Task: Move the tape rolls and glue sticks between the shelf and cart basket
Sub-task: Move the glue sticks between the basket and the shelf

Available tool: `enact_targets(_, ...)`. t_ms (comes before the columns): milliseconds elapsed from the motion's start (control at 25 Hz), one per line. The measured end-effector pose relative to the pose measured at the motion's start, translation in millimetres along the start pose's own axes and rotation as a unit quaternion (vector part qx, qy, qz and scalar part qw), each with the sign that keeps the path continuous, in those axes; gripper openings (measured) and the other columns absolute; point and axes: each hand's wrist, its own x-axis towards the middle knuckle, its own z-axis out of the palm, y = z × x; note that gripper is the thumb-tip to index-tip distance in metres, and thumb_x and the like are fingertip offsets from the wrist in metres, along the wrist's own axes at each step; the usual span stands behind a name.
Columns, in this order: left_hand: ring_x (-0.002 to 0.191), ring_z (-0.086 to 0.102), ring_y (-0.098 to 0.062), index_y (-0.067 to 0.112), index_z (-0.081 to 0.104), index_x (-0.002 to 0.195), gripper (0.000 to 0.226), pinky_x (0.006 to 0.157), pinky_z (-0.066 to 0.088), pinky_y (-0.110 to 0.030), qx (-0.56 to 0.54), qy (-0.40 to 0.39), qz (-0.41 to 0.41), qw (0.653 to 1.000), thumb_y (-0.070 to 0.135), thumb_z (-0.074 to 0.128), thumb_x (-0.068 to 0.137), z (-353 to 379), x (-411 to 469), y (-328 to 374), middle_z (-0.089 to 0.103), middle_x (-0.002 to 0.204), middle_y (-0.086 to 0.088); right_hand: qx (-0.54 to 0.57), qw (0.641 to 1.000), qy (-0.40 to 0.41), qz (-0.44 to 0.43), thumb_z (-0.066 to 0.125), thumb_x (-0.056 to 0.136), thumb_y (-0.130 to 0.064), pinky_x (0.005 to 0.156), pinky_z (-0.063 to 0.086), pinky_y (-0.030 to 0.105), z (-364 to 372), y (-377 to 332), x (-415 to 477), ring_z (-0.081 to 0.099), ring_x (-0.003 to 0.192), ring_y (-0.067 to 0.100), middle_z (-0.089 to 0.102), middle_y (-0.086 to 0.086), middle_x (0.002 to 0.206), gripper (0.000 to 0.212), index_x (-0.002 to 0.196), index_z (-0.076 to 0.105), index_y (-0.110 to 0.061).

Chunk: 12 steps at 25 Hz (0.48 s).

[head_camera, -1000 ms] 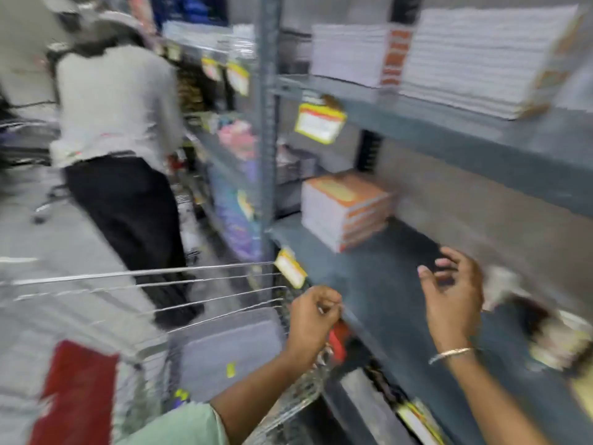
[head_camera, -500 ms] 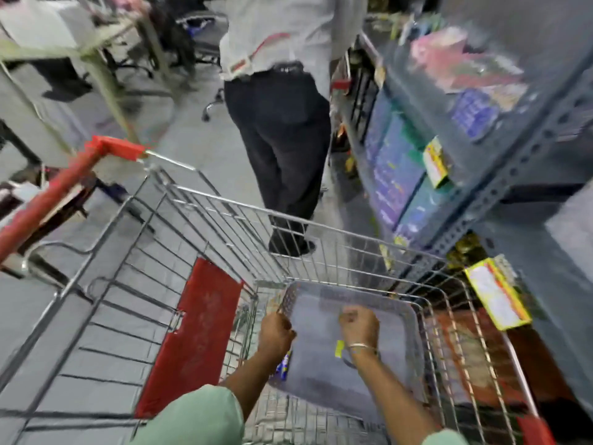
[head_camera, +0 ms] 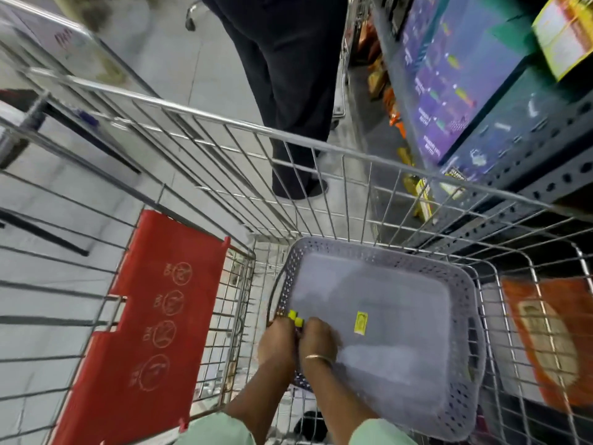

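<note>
Both hands low in the grey basket [head_camera: 462, 284]: left hand [head_camera: 277, 343] and right hand [head_camera: 317, 340] closed together around yellow-capped glue sticks [head_camera: 296, 318]. Looks like the drop-off; next, fingers must release them onto the basket floor.

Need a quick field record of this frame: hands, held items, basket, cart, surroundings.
left hand: over the basket's near-left corner, closed on yellow-capped sticks
right hand: pressed against the left, also on the sticks
sticks: two yellow caps visible; bodies hidden
basket: grey, perforated, inside cart; only a yellow sticker visible inside
cart: wire, red flap
bystander: beyond cart
</note>
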Motion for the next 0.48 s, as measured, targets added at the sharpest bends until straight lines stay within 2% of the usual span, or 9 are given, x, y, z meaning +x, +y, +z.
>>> enact_targets(120, 0.098, 0.067, -0.034, 0.006, 0.065, 0.095, 0.019, 0.076, 0.054, -0.037, 0.02, 0.017, 0.022, 0.999, 0.017, 0.051, 0.089, 4, 1, 1, 0.072, 0.102, -0.018, -0.004, 1.0, -0.001, 0.014, 0.05, 0.094, -0.025, 0.088, 0.053, 0.038, -1, -4, 3, 0.063, 0.111, 0.032, 0.066, 0.018, 0.119, 0.028, 0.11, 0.063, -0.007)
enact_targets(240, 0.097, 0.067, -0.036, 0.003, 0.064, 0.092, 0.019, 0.074, 0.053, -0.038, -0.031, 0.04, 0.003, 0.999, 0.018, 0.053, 0.089, 3, -5, 5, 0.071, 0.1, -0.021, 0.032, 0.999, 0.003, 0.037, 0.057, 0.089, -0.025, 0.088, 0.053, 0.036, -13, 0, 4, 0.063, 0.112, 0.032, 0.067, 0.019, 0.119, 0.031, 0.11, 0.065, -0.004)
enact_targets(320, 0.092, 0.065, -0.039, -0.002, 0.063, 0.087, 0.016, 0.071, 0.05, -0.042, -0.075, 0.047, 0.011, 0.996, 0.012, 0.056, 0.086, -4, -12, 14, 0.07, 0.095, -0.025, 0.05, 0.998, 0.013, 0.034, 0.059, 0.089, -0.026, 0.086, 0.049, 0.034, -34, 3, 3, 0.062, 0.111, 0.031, 0.067, 0.02, 0.117, 0.033, 0.108, 0.066, -0.001)
enact_targets(440, 0.083, 0.067, -0.037, 0.004, 0.065, 0.072, 0.005, 0.065, 0.044, -0.039, -0.125, 0.042, 0.066, 0.989, 0.0, 0.063, 0.075, -29, -35, 40, 0.072, 0.084, -0.026, 0.139, 0.988, 0.061, 0.011, 0.066, 0.084, -0.019, 0.077, 0.047, 0.035, -87, 9, -13, 0.065, 0.099, 0.032, 0.072, 0.023, 0.101, 0.024, 0.092, 0.068, 0.004)
enact_targets(480, 0.077, 0.067, -0.033, 0.011, 0.061, 0.062, 0.017, 0.06, 0.04, -0.035, -0.136, 0.041, 0.094, 0.985, -0.001, 0.065, 0.073, -39, -45, 53, 0.072, 0.078, -0.025, 0.168, 0.982, 0.086, -0.005, 0.067, 0.083, -0.013, 0.072, 0.046, 0.034, -112, 13, -23, 0.067, 0.091, 0.032, 0.073, 0.022, 0.089, 0.015, 0.082, 0.069, 0.001)
